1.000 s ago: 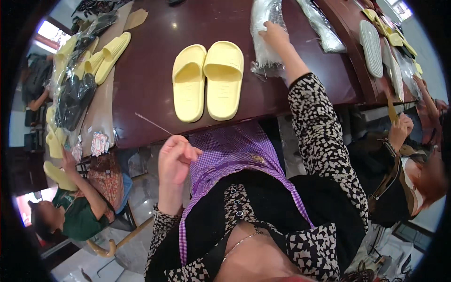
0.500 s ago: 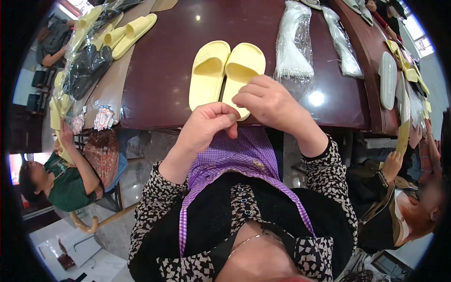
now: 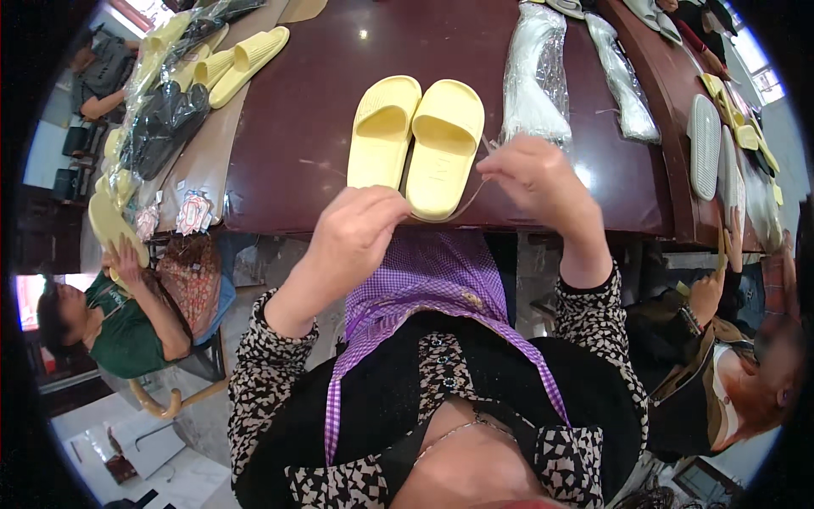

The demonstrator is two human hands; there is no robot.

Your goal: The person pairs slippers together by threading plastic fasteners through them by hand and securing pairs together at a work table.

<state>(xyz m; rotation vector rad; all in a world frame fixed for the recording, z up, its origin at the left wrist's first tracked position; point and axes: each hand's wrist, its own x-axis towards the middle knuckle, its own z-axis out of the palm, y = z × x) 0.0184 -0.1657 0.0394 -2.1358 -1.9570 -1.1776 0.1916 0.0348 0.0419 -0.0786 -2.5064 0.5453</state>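
Observation:
A pair of yellow slide slippers lies side by side on the dark red table, toes away from me: the left slipper and the right slipper. My left hand is pinched closed at the heel of the left slipper. To the right of the pair, my right hand is also closed in a pinch. Between them a thin strand curves around the heel of the right slipper. Both hands hold it, and one end sticks up past my right fingers.
Clear plastic bags of white strands lie right of the slippers. At left are more yellow slippers, black slippers in plastic and a stack of paper tags. Co-workers sit on both sides; one at left handles a yellow slipper.
My hands have moved apart, the right one outward to the right, and the strand now shows stretched between them. The co-worker at left has turned a slipper.

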